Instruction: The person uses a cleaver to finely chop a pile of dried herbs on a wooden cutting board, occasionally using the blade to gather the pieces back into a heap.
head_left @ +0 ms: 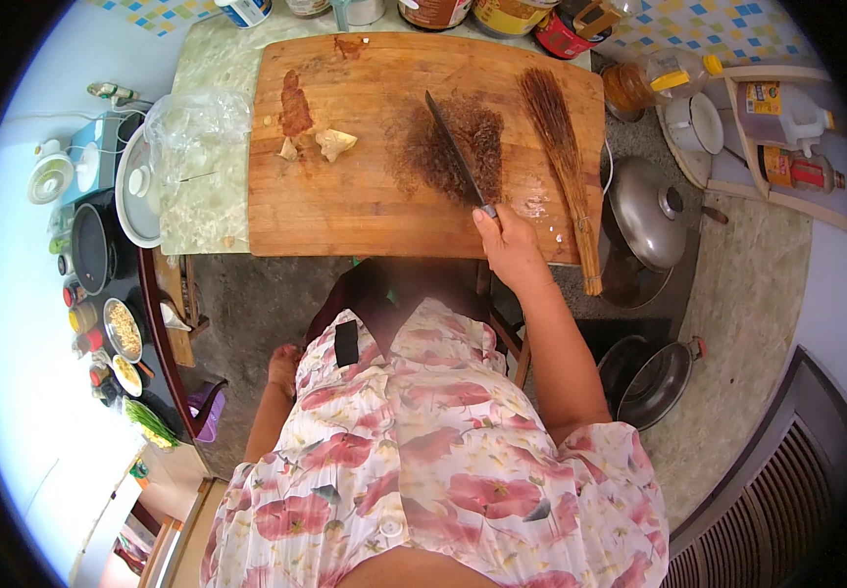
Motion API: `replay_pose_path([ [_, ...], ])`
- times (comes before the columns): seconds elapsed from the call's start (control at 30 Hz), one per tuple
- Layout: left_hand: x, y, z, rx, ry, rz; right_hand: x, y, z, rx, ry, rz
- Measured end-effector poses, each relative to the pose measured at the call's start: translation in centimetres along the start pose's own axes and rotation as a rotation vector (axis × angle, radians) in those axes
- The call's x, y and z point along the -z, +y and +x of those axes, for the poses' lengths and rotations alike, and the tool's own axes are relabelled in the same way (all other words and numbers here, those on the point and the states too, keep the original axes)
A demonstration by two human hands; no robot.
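Observation:
My right hand point(509, 245) is closed on the handle of a kitchen knife point(455, 151). Its dark blade slants up and left over a wooden cutting board point(365, 220). Under and around the blade, dark reddish-brown, finely chopped material point(484, 132) spreads over the board. Pale yellowish pieces, perhaps ginger point(335, 144), lie on the left part beside a reddish-brown smear. On the right, a brush of bundled thin sticks point(557, 147) lies lengthwise, its bound end past the front edge. My left hand point(286, 367) hangs low by my left side, away from the board; its fingers are partly hidden.
Jars and tubs point(504, 16) line the table's far edge. A clear plastic bag point(203, 132) and a lidded pot point(137, 184) sit left. Right are a metal-lidded wok point(648, 213), an empty-looking pan point(655, 382) and a bottle rack point(743, 147). Bowls of food point(123, 329) stand far left.

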State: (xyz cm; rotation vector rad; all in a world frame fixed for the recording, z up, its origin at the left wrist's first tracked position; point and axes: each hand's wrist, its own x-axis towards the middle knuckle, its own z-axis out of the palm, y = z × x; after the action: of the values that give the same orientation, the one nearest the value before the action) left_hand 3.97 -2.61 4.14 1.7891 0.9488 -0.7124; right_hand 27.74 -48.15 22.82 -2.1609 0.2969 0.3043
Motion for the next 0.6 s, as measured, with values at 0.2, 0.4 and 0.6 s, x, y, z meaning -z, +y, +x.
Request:
replay_pose_path([
  [0.2,-0.9,0.5,-0.9,0.108,0.013,-0.173,0.3,0.2,0.7,-0.022,0.006,0.042],
  [0.4,-1.9,1.6,-1.2,0.205,0.036,-0.350,2.3,-1.6,0.2,-0.202,-0.020,0.299],
  [0.6,-2.4,0.5,-0.7,0.116,0.044,-0.237,3.3,-0.7,1.6,-0.275,-0.039,0.355],
])
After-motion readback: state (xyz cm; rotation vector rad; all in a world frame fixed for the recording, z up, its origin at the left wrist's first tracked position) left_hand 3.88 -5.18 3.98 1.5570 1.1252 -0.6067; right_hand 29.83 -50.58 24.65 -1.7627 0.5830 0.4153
